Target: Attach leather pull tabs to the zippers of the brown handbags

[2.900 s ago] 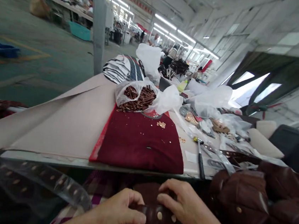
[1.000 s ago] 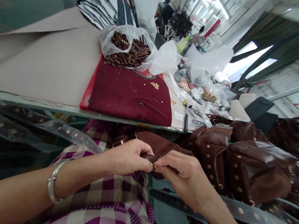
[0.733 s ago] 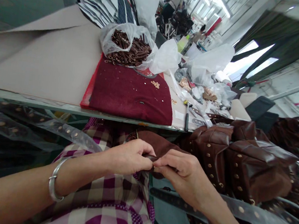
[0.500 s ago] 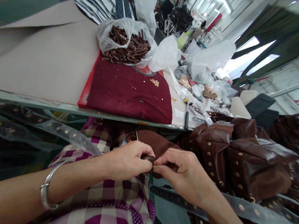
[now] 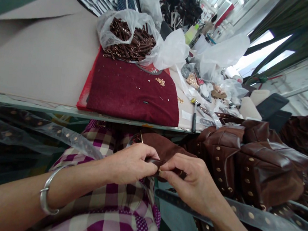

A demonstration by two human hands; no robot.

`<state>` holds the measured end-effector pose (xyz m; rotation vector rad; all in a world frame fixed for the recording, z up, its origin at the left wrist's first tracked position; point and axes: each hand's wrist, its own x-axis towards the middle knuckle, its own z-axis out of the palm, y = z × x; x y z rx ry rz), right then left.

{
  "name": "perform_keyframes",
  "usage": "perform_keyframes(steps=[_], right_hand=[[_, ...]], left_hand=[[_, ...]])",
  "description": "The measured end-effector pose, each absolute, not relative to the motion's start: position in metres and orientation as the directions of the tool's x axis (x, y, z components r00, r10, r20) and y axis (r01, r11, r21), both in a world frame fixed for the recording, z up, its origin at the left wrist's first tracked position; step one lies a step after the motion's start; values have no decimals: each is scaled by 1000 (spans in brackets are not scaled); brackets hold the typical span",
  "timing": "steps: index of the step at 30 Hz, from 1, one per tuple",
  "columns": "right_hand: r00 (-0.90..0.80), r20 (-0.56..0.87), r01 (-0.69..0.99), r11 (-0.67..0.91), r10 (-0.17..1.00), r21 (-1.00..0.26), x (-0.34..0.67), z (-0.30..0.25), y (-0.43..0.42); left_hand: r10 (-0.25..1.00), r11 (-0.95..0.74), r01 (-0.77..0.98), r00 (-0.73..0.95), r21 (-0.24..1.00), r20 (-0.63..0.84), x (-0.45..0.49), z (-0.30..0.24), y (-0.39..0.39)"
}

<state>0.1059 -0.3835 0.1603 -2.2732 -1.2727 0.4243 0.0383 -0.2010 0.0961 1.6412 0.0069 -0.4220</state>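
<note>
On my lap, over a purple-and-cream checked apron, lies a brown leather bag with a gold zip edge. My left hand is closed on the bag's edge, thumb on top. Close beside it, my right hand pinches a tiny gold-coloured piece between thumb and forefinger, against the dark leather. The fingers hide most of that piece, so its exact kind cannot be made out. Behind the hands, on the table, a maroon cloth pad bears a cluster of small gold rings.
Brown strips with rings fill a plastic bag behind the pad. A hammer lies near the table edge. Several studded brown bags are heaped at my right, and plastic-wrapped studded straps hang on both sides.
The view has shifted slightly. Both hands keep their hold on nearly the same spot; a bit more gold colour shows at my right fingertips.
</note>
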Motion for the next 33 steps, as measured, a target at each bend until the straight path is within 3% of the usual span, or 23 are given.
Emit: perform_keyframes(steps=[5, 15, 21, 25, 33], right_hand=[[508, -45, 689, -437, 860, -579, 109, 159, -383], [603, -220, 584, -612, 767, -533, 108, 169, -371], [529, -7, 733, -461, 849, -500, 105, 160, -376], [554, 39, 717, -453, 831, -530, 104, 156, -381], [661, -168, 559, -629, 731, -540, 106, 165, -376]], left_hand=[[-236, -137, 257, 930, 957, -283, 41, 95, -202], [-181, -147, 289, 932, 946, -313, 34, 103, -204], [-187, -47, 342, 920, 938, -345, 38, 97, -203], [-163, -18, 345, 925, 939, -343, 40, 95, -205], [-158, 23, 343, 929, 939, -336, 32, 93, -213]])
